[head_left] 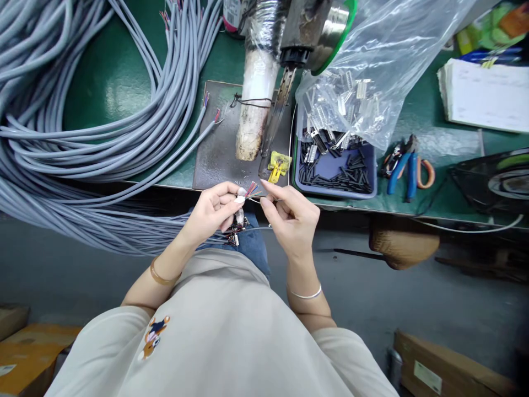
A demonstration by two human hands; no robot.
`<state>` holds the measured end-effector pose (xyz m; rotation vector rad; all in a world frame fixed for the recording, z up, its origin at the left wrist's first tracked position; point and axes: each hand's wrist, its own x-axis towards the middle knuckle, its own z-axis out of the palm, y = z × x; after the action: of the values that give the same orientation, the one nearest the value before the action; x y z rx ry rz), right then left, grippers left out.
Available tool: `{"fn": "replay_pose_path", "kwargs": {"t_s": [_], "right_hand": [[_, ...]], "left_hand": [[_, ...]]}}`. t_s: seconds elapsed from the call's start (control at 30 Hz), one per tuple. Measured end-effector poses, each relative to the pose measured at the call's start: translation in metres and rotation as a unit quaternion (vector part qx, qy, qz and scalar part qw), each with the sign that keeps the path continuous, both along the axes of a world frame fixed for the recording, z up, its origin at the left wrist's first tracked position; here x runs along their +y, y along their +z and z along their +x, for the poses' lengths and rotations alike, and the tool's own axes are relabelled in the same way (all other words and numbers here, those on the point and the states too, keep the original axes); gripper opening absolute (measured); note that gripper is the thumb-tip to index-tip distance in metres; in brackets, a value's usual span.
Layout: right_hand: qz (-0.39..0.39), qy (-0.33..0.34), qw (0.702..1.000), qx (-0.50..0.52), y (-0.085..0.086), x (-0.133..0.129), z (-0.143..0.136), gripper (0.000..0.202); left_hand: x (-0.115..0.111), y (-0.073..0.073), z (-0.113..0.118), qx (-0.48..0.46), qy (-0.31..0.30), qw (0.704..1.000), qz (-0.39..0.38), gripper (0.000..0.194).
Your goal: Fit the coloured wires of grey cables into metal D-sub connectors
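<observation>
Coloured wires (251, 189) held at the green bench (111, 77)

We see the left hand (215, 208) gripping the coloured wires, their ends fanned toward the right hand (291, 220), thumb and forefinger nearly together; we cannot tell whether it pinches one. Position of wires: by the near edge of the dark board (210, 157), left of the purple tray (336, 191).

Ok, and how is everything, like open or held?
Thin multicoloured wires: fanned out, held
Bare left hand: pinching them
Bare right hand: at their tips, grip unclear
Grey round cables: heaped, loosely looped
Blue-purple plastic tray: open, partly filled
Clear plastic bag: crumpled, partly over tray
Blue-handled metal pliers: handles apart
White paper stack: lying flat
</observation>
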<state>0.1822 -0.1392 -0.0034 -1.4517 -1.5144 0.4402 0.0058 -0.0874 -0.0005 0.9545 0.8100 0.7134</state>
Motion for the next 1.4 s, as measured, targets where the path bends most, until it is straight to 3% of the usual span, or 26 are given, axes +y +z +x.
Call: {"fn": "replay_pose_path", "kwargs": {"t_s": [0.37, 0.47, 0.57, 0.77, 1.07, 1.4], "right_hand": [[0.044, 0.026, 0.998, -0.043, -0.003, 0.001, 0.005, 0.017], [0.004, 0.013, 1.0, -0.025, -0.001, 0.0, 0.006, 0.008], [-0.061, 0.019, 0.998, 0.022, 0.002, 0.0, 0.007, 0.013], [-0.183, 0.052, 0.965, 0.179, 0.003, 0.005, 0.008, 0.019], [-0.189, 0.024, 0.943, 0.272, -0.003, 0.011, 0.001, 0.031], [-0.165, 0.026, 0.952, 0.258, -0.003, 0.008, -0.001, 0.025]], "left_hand": [[0.0, -0.002, 0.0, 0.003, -0.015, 1.0, 0.006, 0.042], [0.0, -0.002, 0.001, 0.003, -0.02, 1.0, 0.005, 0.042], [-0.001, -0.003, 0.001, 0.002, -0.025, 1.0, 0.006, 0.042], [-0.002, -0.003, 0.002, 0.009, -0.029, 1.0, 0.004, 0.045], [0.003, 0.0, -0.003, 0.009, -0.088, 0.996, -0.008, 0.045], [0.009, -0.006, -0.009, -0.01, -0.12, 0.992, -0.049, 0.041]]}}
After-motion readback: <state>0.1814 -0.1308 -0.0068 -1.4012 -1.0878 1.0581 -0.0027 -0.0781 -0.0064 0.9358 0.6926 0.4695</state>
